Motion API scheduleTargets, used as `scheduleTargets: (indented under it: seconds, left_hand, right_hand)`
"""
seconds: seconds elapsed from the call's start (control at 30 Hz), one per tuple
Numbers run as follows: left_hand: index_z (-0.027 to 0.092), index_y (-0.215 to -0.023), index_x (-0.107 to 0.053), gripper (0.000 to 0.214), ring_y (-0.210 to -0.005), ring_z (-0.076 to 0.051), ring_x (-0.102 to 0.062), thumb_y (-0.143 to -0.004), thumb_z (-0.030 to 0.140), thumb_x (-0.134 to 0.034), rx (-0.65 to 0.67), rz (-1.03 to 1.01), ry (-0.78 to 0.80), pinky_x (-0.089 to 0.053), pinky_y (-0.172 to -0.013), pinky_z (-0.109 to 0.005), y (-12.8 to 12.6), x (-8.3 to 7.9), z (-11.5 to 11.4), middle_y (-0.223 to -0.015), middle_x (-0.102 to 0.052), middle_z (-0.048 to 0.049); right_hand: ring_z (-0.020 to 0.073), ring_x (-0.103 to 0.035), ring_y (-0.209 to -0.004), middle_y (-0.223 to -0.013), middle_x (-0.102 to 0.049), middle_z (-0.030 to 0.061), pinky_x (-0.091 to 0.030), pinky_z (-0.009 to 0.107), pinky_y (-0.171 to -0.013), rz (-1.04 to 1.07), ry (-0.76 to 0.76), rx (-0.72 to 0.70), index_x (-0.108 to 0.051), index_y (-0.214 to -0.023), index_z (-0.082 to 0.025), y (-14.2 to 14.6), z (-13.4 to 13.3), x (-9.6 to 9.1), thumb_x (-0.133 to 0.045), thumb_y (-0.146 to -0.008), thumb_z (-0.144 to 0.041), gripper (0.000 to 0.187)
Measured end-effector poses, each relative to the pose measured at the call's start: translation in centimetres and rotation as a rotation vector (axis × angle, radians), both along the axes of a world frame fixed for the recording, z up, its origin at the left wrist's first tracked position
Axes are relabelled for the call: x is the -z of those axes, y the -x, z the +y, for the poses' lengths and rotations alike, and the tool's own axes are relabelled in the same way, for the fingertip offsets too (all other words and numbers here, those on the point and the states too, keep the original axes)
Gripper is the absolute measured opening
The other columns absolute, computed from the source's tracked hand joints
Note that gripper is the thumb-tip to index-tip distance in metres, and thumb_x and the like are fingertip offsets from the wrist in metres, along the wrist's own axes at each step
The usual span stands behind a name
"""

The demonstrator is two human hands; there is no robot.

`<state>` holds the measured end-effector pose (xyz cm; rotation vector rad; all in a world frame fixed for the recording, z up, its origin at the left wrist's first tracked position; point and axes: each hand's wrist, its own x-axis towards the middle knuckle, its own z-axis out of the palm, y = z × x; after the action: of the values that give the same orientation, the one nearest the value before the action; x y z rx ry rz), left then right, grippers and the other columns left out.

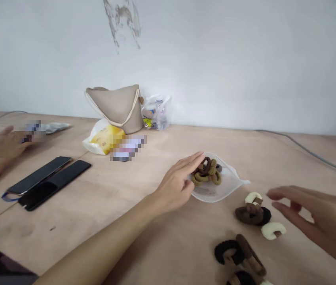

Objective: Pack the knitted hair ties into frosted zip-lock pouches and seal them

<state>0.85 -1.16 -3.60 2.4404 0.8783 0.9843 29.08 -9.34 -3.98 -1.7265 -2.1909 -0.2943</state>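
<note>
Reaching over the light wood tabletop (96, 237), your left hand (175, 186) rests at the edge of a clear zip bag (224, 190), its fingers and thumb apart around the bag's near side. Whether they pinch the plastic, you cannot tell from this view. Inside the bag, just past your fingertips, sits a tangle of brown and olive hair ties (206, 172). Your right hand (310, 221) hangs above the tabletop with its fingers spread and curved, holding nothing. Nearest to it lie a brown-and-black bundle of ties (252, 213) and two cream ties (273, 230), one on either side of that bundle. Closer to you, more black and brown ties (239, 253) sit loose, cut off by the lower edge of the view.

Toward the wall stand a tan handbag (114, 109) and a clear plastic bag of bottles (156, 113). A white bag with a yellow package (104, 140) lies in front of them, beside a pixelated item (128, 148). On the left, two black phones (46, 182) lie side by side with a blue strap (9, 196) at their end. Past them, a co-worker's hand (6, 144) reaches in from the left edge. A grey cable (310, 156) runs along the back right, below a white wall (215, 59) with a scuffed patch (122, 21).
</note>
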Motion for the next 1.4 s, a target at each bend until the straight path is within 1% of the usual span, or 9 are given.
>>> scheduleTargets:
  seconds: [0.2,0.43,0.63,0.77,0.9,1.0,1.13,1.27,1.4]
  left_hand:
    - [0.021,-0.139,-0.036,0.076,-0.133,-0.017,-0.035,-0.067,-0.003,-0.035,-0.011,0.005,0.009,-0.029,-0.112,-0.037,-0.1,0.0,-0.1,-0.146,-0.037,-0.0029]
    - [0.026,-0.140,-0.034,0.080,-0.133,-0.019,-0.036,-0.066,-0.004,-0.036,0.001,-0.006,0.018,-0.030,-0.112,-0.040,0.0,0.1,-0.1,-0.147,-0.035,-0.0007]
    - [0.024,-0.140,-0.034,0.079,-0.133,-0.020,-0.035,-0.066,-0.003,-0.037,0.011,0.001,0.021,-0.031,-0.111,-0.040,0.0,0.0,-0.1,-0.146,-0.036,-0.0016]
    - [0.023,-0.140,-0.033,0.079,-0.134,-0.020,-0.034,-0.066,-0.004,-0.037,0.021,-0.002,0.010,-0.029,-0.112,-0.041,0.0,-0.1,0.0,-0.146,-0.036,-0.0027]
    - [0.022,-0.140,-0.034,0.078,-0.133,-0.019,-0.035,-0.066,-0.003,-0.037,0.018,0.006,0.018,-0.030,-0.111,-0.040,0.0,-0.1,0.0,-0.146,-0.036,-0.0036]
    - [0.023,-0.140,-0.034,0.078,-0.133,-0.019,-0.036,-0.066,-0.003,-0.037,0.012,0.005,0.027,-0.030,-0.111,-0.040,-0.1,-0.1,-0.1,-0.146,-0.036,-0.0024]
    - [0.022,-0.140,-0.035,0.077,-0.133,-0.018,-0.036,-0.067,-0.003,-0.036,-0.008,0.010,0.034,-0.030,-0.112,-0.039,-0.1,-0.1,-0.2,-0.146,-0.036,-0.0030]
    - [0.025,-0.140,-0.033,0.079,-0.133,-0.019,-0.036,-0.066,-0.003,-0.036,0.013,-0.002,0.031,-0.030,-0.111,-0.040,-0.1,-0.1,-0.2,-0.146,-0.036,-0.0016]
    - [0.026,-0.140,-0.033,0.080,-0.133,-0.020,-0.035,-0.066,-0.003,-0.037,0.020,-0.008,0.015,-0.031,-0.111,-0.042,0.0,0.0,-0.1,-0.146,-0.036,-0.0015]
  right_hand:
    - [0.0199,-0.065,-0.078,-0.098,-0.068,0.0052,-0.051,0.028,-0.055,-0.045,0.005,-0.266,-0.061,-0.103,-0.026,1.0,-0.5,2.2,-0.043,-0.086,-0.027,0.025]
    - [0.0189,-0.059,-0.061,-0.074,-0.063,0.0028,-0.047,0.032,-0.052,-0.194,0.044,-0.401,-0.061,-0.082,-0.023,2.6,0.1,2.2,-0.039,-0.083,-0.009,0.026]
    - [0.0167,-0.065,-0.080,-0.097,-0.067,0.0036,-0.050,0.025,-0.059,0.026,-0.026,-0.406,-0.058,-0.104,-0.024,4.2,-0.1,0.0,-0.040,-0.091,-0.020,0.023]
    - [0.0165,-0.065,-0.092,-0.122,-0.059,0.0053,-0.052,0.025,-0.068,0.130,-0.157,-0.418,-0.058,-0.098,-0.023,6.4,0.8,-1.8,-0.039,-0.089,-0.015,0.023]
    - [0.0133,-0.064,-0.060,-0.080,-0.068,-0.0002,-0.048,0.023,-0.048,0.114,-0.053,-0.370,-0.057,-0.086,-0.025,6.4,-0.2,-1.0,-0.044,-0.087,-0.022,0.013]
    - [0.0125,-0.056,-0.040,-0.054,-0.060,-0.0065,-0.038,0.022,-0.034,0.036,0.047,-0.335,-0.053,-0.077,-0.026,5.4,-1.6,1.0,-0.054,-0.079,-0.026,0.001]
    - [0.0135,-0.064,-0.050,-0.068,-0.068,-0.0057,-0.042,0.020,-0.038,0.004,0.076,-0.344,-0.054,-0.097,-0.028,4.6,-2.1,2.2,-0.053,-0.076,-0.020,0.022]
    - [0.0103,-0.058,-0.043,-0.061,-0.063,-0.0065,-0.040,0.018,-0.036,0.123,0.101,-0.325,-0.055,-0.079,-0.028,5.7,-1.0,-0.1,-0.053,-0.080,-0.023,0.005]
    - [0.0123,-0.063,-0.060,-0.085,-0.068,0.0012,-0.047,0.021,-0.048,0.275,-0.080,-0.277,-0.058,-0.085,-0.025,7.1,0.2,-2.2,-0.044,-0.085,-0.023,0.015]
